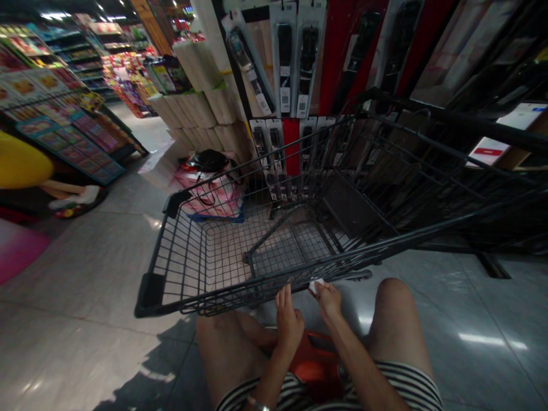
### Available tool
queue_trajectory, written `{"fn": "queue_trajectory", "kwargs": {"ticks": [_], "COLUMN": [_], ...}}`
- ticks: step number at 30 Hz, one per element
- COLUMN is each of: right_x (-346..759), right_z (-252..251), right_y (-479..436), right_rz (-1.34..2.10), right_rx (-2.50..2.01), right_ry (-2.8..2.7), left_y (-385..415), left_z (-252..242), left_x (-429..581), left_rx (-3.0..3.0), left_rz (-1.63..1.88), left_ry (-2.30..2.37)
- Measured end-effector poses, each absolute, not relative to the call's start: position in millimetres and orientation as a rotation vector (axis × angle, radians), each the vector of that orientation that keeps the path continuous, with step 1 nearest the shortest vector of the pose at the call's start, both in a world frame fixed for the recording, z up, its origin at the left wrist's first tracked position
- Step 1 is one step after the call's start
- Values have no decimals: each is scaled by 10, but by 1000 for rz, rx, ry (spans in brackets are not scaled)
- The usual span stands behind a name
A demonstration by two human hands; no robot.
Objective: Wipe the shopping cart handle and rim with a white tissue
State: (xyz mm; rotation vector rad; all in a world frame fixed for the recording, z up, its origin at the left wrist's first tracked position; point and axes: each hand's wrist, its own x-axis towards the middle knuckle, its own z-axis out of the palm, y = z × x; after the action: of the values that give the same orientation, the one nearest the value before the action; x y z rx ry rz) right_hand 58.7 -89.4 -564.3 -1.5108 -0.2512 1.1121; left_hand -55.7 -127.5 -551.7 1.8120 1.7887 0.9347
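I sit low on the shop floor with my bare knees apart, facing a black wire shopping cart (180, 274). My right hand (329, 299) is pinched on a small white scrap (315, 285) right at the cart's near rim. My left hand (287, 321) is beside it, fingers together and pointing up toward the rim, with nothing visible in it. An orange-red bag or pouch (314, 365) lies in my lap under both wrists. The cart's basket looks empty.
A rack of packaged belts (295, 63) hangs behind the cart. Stacked white packs (205, 97) and a pink-and-white bag (214, 194) stand at the left of the rack. Product shelves (55, 114) and a yellow shape (21, 162) line the far left aisle.
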Motion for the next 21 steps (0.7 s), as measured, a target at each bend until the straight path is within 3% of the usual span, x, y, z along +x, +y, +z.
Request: {"fn": "queue_trajectory", "kwargs": {"ticks": [9,21], "right_x": [647,671], "right_z": [-5393,-5329], "right_y": [-857,-876], "right_rz": [1101,742], "right_rx": [-1445,-1647], "right_ry": [-214,-394], "left_y": [-1283,-1294], "left_z": [-5532,-5544], "left_x": [-603,-600], "left_rx": [1853,1862], "left_rz": [906,897], "left_ry": [1756,1761]}}
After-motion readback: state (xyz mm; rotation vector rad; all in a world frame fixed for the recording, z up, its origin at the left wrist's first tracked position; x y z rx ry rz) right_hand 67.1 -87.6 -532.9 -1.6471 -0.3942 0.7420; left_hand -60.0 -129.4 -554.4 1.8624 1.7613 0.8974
